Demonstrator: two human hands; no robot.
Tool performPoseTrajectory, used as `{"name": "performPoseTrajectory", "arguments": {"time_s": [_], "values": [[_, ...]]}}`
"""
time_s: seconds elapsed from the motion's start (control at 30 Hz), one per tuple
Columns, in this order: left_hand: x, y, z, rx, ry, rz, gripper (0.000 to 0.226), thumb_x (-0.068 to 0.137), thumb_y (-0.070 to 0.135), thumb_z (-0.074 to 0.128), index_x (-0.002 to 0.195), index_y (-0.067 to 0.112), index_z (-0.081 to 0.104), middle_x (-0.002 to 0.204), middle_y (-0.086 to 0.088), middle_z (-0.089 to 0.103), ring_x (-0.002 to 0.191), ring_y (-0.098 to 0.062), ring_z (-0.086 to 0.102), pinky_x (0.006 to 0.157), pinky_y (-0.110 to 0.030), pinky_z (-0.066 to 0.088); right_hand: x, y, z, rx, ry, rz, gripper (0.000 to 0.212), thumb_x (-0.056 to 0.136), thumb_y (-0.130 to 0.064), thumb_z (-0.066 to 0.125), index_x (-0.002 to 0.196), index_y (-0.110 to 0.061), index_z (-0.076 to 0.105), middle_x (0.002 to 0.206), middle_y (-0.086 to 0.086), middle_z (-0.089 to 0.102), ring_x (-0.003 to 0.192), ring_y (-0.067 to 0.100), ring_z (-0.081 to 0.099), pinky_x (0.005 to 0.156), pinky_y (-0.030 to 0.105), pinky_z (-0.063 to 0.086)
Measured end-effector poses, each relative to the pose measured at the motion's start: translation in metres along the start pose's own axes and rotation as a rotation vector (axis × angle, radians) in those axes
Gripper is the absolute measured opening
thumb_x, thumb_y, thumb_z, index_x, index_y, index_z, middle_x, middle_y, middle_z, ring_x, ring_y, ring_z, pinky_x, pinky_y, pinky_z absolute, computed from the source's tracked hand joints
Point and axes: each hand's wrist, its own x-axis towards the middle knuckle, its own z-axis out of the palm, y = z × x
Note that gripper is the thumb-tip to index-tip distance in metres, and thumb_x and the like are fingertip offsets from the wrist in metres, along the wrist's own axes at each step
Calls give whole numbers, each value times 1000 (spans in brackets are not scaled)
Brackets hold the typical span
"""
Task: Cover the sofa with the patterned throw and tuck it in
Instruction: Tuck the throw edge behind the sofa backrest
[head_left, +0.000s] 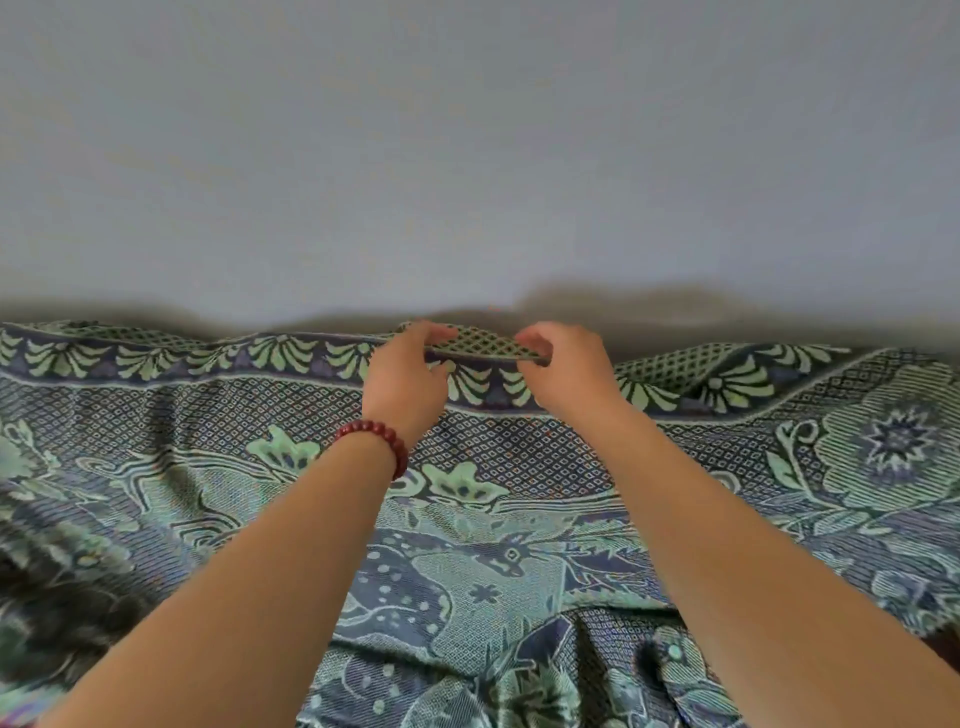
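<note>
The patterned throw (519, 519), blue and green with leaves, flowers and a deer, lies draped over the sofa and fills the lower half of the head view. The sofa itself is hidden under it. My left hand (405, 379), with a red bead bracelet on the wrist, pinches the throw's top edge (483, 343) at the sofa back. My right hand (563, 366) grips the same edge just to the right. Between the hands the hem is lifted and folded over, showing its diamond-patterned underside.
A plain grey wall (467, 156) rises right behind the sofa back. To the right the throw's edge (675, 369) is also folded over. The cloth is wrinkled near the bottom of the view.
</note>
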Motion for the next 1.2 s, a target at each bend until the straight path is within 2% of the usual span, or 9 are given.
{"name": "performPoseTrajectory", "arguments": {"time_s": [0.07, 0.1, 0.23, 0.33, 0.5, 0.6, 0.83, 1.03, 1.2], "values": [[3, -3, 1, 37, 3, -46, 39, 92, 6, 57, 126, 23, 56, 131, -1, 57, 67, 4, 51, 49, -2, 38, -1, 9, -1, -73, -50, 11, 33, 89, -14, 62, 123, -12, 62, 123, 4, 64, 114, 19, 58, 99, 32, 45], [4, -4, 2, 64, 6, -49, 39, 92, 8, 57, 128, 23, 54, 133, -1, 56, 67, 4, 51, 52, -5, 40, -1, 13, -1, -101, -53, 17, 33, 90, -15, 62, 124, -11, 61, 123, 5, 64, 114, 21, 59, 99, 34, 45], [12, -5, 7, 143, 11, -54, 40, 93, 19, 59, 132, 20, 54, 136, 0, 55, 115, -17, 56, 92, -29, 45, 4, 27, 1, -209, -42, 31, 19, 93, -21, 58, 95, -4, 68, 88, 11, 69, 84, 28, 64, 72, 35, 51], [16, -9, 12, 204, 24, 3, 38, 93, 25, 59, 129, 18, 57, 134, 2, 57, 121, -17, 53, 99, -32, 44, 10, 32, 5, -291, -49, 51, 26, 95, -23, 55, 76, -5, 59, 70, 5, 57, 70, 27, 55, 58, 30, 36], [21, -12, 13, 115, 58, 15, 19, 91, 27, 61, 108, 22, 68, 105, 7, 65, 87, -9, 59, 74, -25, 45, 20, 37, 6, -298, -38, 86, 24, 97, -19, 52, 102, -3, 69, 96, 14, 68, 89, 31, 62, 71, 34, 46], [30, -7, 13, 119, 71, -1, 14, 92, 25, 60, 100, 19, 69, 95, 7, 65, 80, -9, 56, 69, -25, 43, 29, 32, 3, -223, 53, 105, 23, 97, -15, 51, 98, -2, 70, 94, 14, 70, 85, 29, 62, 72, 36, 48], [53, 14, 9, 12, 257, -32, 14, 96, 20, 52, 100, 19, 66, 94, 9, 58, 79, -8, 50, 70, -24, 37, 58, 5, -15, -132, 483, -30, 17, 95, -9, 49, 99, -3, 65, 101, 10, 63, 92, 23, 55, 65, 17, 21], [54, -4, 18, 19, 128, -75, 32, 93, 1, 48, 115, 20, 61, 122, 0, 60, 91, -9, 53, 76, -25, 48, 56, 25, 2, -104, 251, -35, 16, 88, -12, 61, 102, -7, 67, 102, 7, 66, 93, 22, 60, 80, 27, 44], [55, -5, 26, 41, -40, -4, 25, 97, 17, 45, 119, 18, 58, 100, 6, 65, 88, -15, 63, 85, -33, 52, 62, 26, -11, -285, 147, 182, 16, 88, -11, 55, 95, -7, 69, 92, 9, 68, 83, 29, 63, 70, 32, 48]]}}
